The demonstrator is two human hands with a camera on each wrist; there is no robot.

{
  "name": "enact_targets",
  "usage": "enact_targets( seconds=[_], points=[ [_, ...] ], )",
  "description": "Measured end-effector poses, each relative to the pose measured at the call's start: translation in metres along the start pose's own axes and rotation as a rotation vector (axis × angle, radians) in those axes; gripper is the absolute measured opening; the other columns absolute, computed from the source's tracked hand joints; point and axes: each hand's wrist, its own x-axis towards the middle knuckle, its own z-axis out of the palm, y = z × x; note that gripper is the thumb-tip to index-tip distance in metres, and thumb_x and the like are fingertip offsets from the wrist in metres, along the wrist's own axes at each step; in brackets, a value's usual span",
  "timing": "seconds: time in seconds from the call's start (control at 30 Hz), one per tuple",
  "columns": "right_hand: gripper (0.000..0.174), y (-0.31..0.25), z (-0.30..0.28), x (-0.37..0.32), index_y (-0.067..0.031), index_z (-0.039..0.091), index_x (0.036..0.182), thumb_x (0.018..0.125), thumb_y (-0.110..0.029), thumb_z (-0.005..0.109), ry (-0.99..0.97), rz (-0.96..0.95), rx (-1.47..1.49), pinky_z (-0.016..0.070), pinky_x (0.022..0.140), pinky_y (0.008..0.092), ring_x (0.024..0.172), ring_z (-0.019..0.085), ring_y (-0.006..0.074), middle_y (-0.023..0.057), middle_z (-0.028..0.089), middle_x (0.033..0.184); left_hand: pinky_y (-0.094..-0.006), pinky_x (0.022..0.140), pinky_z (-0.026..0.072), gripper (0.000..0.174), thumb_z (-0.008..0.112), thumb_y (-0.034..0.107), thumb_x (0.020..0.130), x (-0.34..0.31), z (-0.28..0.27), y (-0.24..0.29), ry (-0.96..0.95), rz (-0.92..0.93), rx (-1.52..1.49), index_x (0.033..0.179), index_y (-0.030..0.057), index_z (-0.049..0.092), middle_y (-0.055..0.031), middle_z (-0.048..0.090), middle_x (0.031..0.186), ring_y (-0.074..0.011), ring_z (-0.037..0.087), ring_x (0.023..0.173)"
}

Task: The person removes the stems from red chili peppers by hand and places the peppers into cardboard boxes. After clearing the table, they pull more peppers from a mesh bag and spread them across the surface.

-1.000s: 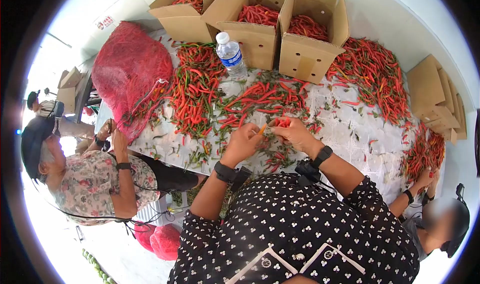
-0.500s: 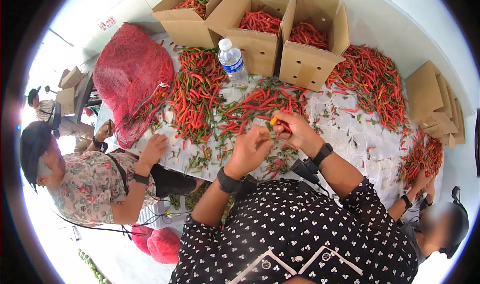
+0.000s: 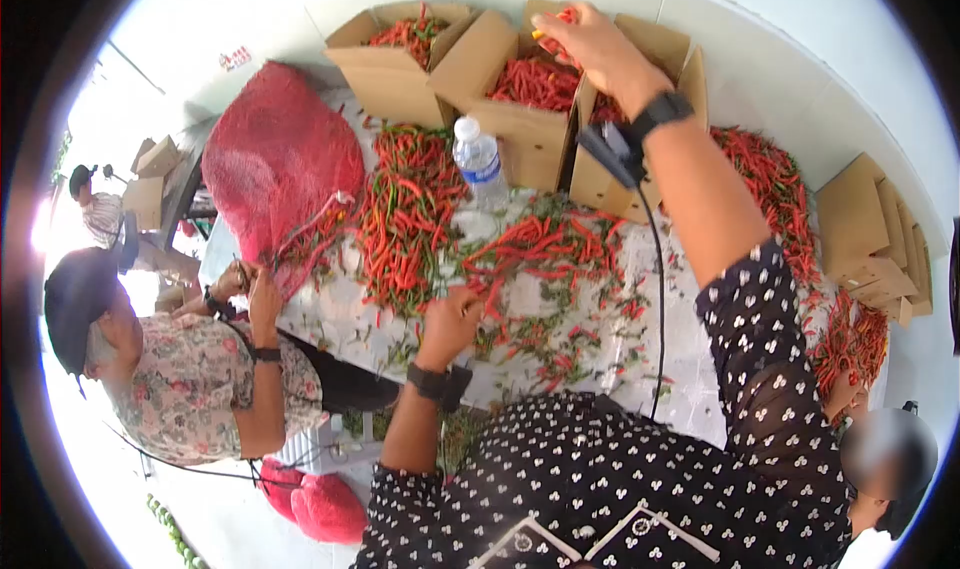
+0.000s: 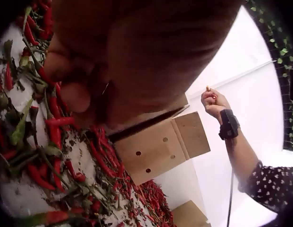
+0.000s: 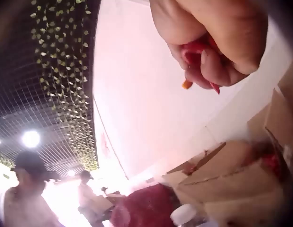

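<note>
My right hand is raised above the middle cardboard box, its fingers curled round several red chili peppers. A small orange tip pokes out below those fingers in the right wrist view. Lower down, my left hand is over the table by the loose chilies, its fingers curled. In the left wrist view its fingertips are right beside a red chili; whether it pinches one I cannot tell. Red chilies partly fill the middle box.
Two more boxes, a left box and a right box, flank the middle one. A water bottle stands before them. Left are a chili heap and a red mesh sack. A person works at left, another at right.
My right hand has left its place near my left hand and risen forward over the boxes with the chilies. My left hand has moved left and down to the table's chilies.
</note>
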Motion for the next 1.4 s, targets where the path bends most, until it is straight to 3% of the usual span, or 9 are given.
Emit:
enact_targets(
  seconds=[0.07,0.2,0.27,0.33,0.47,0.53,0.63,0.73,1.4],
  points=[
    [0.052,0.027,0.001,0.019,0.0044,0.044,0.118,0.080,-0.027,0.062,0.260,-0.308,-0.528,0.0457,0.079,0.0286,0.090,0.057,0.0210,0.0149,0.057,0.102,-0.0364,0.060,0.0460,0.012,0.059,0.012,0.073,0.004,0.000,-0.016,0.046,-0.008,0.009,0.081,0.0023,0.061,-0.0143,0.060,0.073,-0.0322,0.058,0.067],
    [0.061,0.004,0.021,-0.051,0.0050,0.040,0.124,0.078,-0.028,0.063,0.267,-0.360,-0.622,0.0393,0.090,0.0329,0.099,0.054,0.0252,0.0183,0.055,0.110,-0.0393,0.062,0.0456,0.014,0.062,0.013,0.071,0.015,0.002,-0.028,0.093,0.015,0.087,0.081,0.0034,0.061,-0.0141,0.057,0.077,-0.0331,0.058,0.073],
    [0.034,0.001,0.030,-0.098,0.0018,0.056,0.103,0.081,-0.025,0.059,0.028,-0.152,-0.045,0.0443,0.062,0.0227,0.072,0.057,0.0099,0.0071,0.061,0.081,-0.0401,0.061,0.0456,0.015,0.062,0.013,0.070,0.017,0.006,-0.020,0.079,0.042,0.163,0.082,0.0036,0.060,-0.0141,0.056,0.078,-0.0331,0.057,0.073],
    [0.020,0.015,0.028,-0.142,-0.0013,0.058,0.090,0.083,-0.020,0.056,-0.125,0.100,-0.064,0.0390,0.050,0.0190,0.058,0.052,0.0045,0.0009,0.058,0.069,-0.0416,0.060,0.0463,0.019,0.063,0.016,0.070,0.022,0.014,-0.015,0.075,0.129,0.242,0.085,0.0046,0.059,-0.0143,0.056,0.086,-0.0337,0.057,0.071],
    [0.014,0.095,0.028,-0.210,-0.0012,0.058,0.085,0.084,-0.014,0.054,-0.163,0.380,-0.042,0.0400,0.049,0.0207,0.057,0.051,0.0054,0.0005,0.058,0.069,-0.0415,0.059,0.0467,0.020,0.062,0.020,0.071,0.028,0.029,0.002,0.008,0.127,0.238,0.084,0.0050,0.060,-0.0139,0.057,0.091,-0.0337,0.058,0.068],
    [0.015,0.132,0.027,-0.237,-0.0007,0.059,0.086,0.084,-0.014,0.054,-0.180,0.463,-0.127,0.0406,0.049,0.0220,0.055,0.051,0.0062,0.0006,0.057,0.068,-0.0418,0.056,0.0450,0.026,0.065,0.026,0.071,0.027,0.040,0.001,-0.056,0.140,0.505,0.080,0.0020,0.059,-0.0136,0.058,0.075,-0.0345,0.057,0.066],
    [0.020,0.160,0.028,-0.263,0.0002,0.061,0.091,0.082,-0.017,0.057,-0.221,0.599,-0.018,0.0410,0.049,0.0229,0.056,0.052,0.0071,0.0016,0.059,0.070,-0.0384,0.053,0.0443,0.025,0.065,0.024,0.072,0.026,0.046,0.007,-0.140,0.071,0.322,0.076,0.0002,0.059,-0.0133,0.059,0.067,-0.0289,0.058,0.060],
    [0.025,0.152,0.032,-0.272,0.0008,0.061,0.094,0.081,-0.021,0.060,-0.218,0.600,-0.094,0.0410,0.051,0.0230,0.060,0.053,0.0070,0.0029,0.060,0.073,-0.0349,0.051,0.0426,0.023,0.065,0.021,0.072,0.015,0.045,0.024,-0.182,-0.096,-0.240,0.076,-0.0015,0.060,-0.0125,0.058,0.060,-0.0209,0.056,0.055],
    [0.015,0.123,0.036,-0.280,-0.0004,0.061,0.082,0.074,-0.013,0.056,-0.423,0.101,-0.516,0.0448,0.059,0.0352,0.065,0.058,0.0312,0.0158,0.059,0.071,-0.0237,0.051,0.0359,0.013,0.055,0.014,0.083,0.001,0.040,0.041,-0.153,-0.076,-0.575,0.081,0.0011,0.056,-0.0013,0.051,0.065,-0.0073,0.044,0.055]
  ],
)
